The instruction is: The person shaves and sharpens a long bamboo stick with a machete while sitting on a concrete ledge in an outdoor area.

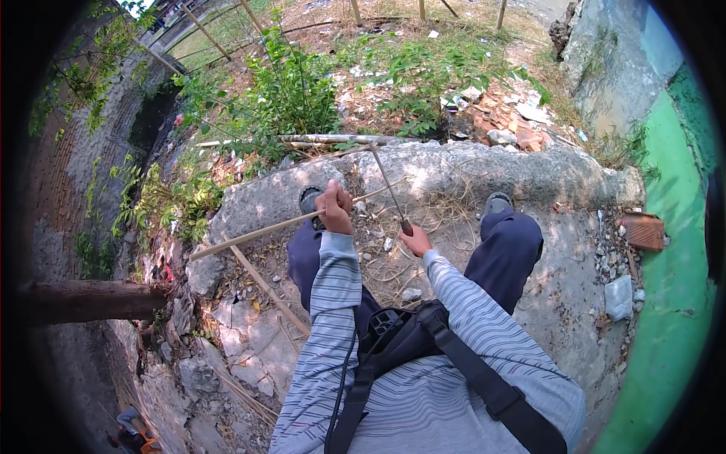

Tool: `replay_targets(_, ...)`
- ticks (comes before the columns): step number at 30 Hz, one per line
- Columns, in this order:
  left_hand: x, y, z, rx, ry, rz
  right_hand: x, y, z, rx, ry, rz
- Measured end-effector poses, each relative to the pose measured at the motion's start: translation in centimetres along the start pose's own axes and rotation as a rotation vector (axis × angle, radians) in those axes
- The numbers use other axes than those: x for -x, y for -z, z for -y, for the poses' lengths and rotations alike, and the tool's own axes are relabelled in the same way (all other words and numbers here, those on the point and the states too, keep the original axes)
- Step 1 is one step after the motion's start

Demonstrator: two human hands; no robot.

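My left hand [335, 206] is closed round a long, pale bamboo strip [261, 230], which slants from the lower left up to the right past my fist. My right hand [416, 240] grips the brown handle of a sickle [389, 185]. Its thin shaft points up and away from me, and its far end appears to bend left over the concrete ledge. The sickle stands just right of the strip; whether the two touch, I cannot tell. Another bamboo strip [268, 289] lies on the ground beside my left leg.
A rough concrete ledge [454, 172] crosses in front of my feet, with thin shavings [446, 208] by it. Beyond are shrubs [291, 98] and broken tiles [503, 117]. A green wall [669, 250] bounds the right, a ditch the left. Another person [132, 431] shows at lower left.
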State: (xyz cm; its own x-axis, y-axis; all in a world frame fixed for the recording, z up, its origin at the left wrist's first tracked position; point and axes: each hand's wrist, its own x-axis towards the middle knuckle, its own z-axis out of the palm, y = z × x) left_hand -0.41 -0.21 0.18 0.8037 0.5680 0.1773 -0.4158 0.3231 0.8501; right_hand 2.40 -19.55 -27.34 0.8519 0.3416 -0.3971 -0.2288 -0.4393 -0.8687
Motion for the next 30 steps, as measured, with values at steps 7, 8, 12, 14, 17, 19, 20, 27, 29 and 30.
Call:
replay_targets(7, 0.2, 0.3, -0.2, -0.022, 0.011, -0.006, 0.1, -0.3, 0.1, 0.002, 0.008, -0.003)
replay_targets(8, 0.1, 0.2, -0.1, -0.020, 0.012, -0.003, 0.0, -0.3, -0.1, 0.002, 0.008, -0.007)
replay_targets(12, 0.2, 0.0, -0.2, -0.040, 0.006, 0.000, 0.0, -0.4, -0.5, -0.059, 0.121, -0.028)
replay_targets(14, 0.2, 0.0, -0.2, -0.041, 0.007, 0.000, -0.2, -0.4, -0.5, -0.065, 0.114, -0.022)
replay_targets(17, 0.1, 0.0, -0.1, -0.034, 0.004, 0.011, -0.6, -0.1, -0.9, -0.024, 0.004, 0.014)
replay_targets(19, 0.0, 0.0, 0.1, -0.034, -0.005, 0.008, -0.7, -0.2, -1.1, -0.017, 0.001, 0.013)
replay_targets(20, 0.0, 0.2, 0.1, -0.036, -0.006, 0.006, -0.7, -0.3, -1.1, -0.017, 0.001, 0.015)
replay_targets(27, 0.0, -0.1, 0.2, -0.016, -0.002, 0.012, -0.9, -0.2, -1.5, 0.002, 0.033, 0.004)
replay_targets(29, 0.0, 0.0, 0.2, -0.015, -0.004, 0.013, -0.8, -0.1, -1.3, -0.007, 0.036, 0.004)
replay_targets(30, 0.0, 0.1, 0.2, -0.012, 0.001, 0.010, -0.6, -0.2, -1.0, -0.010, 0.029, 0.010)
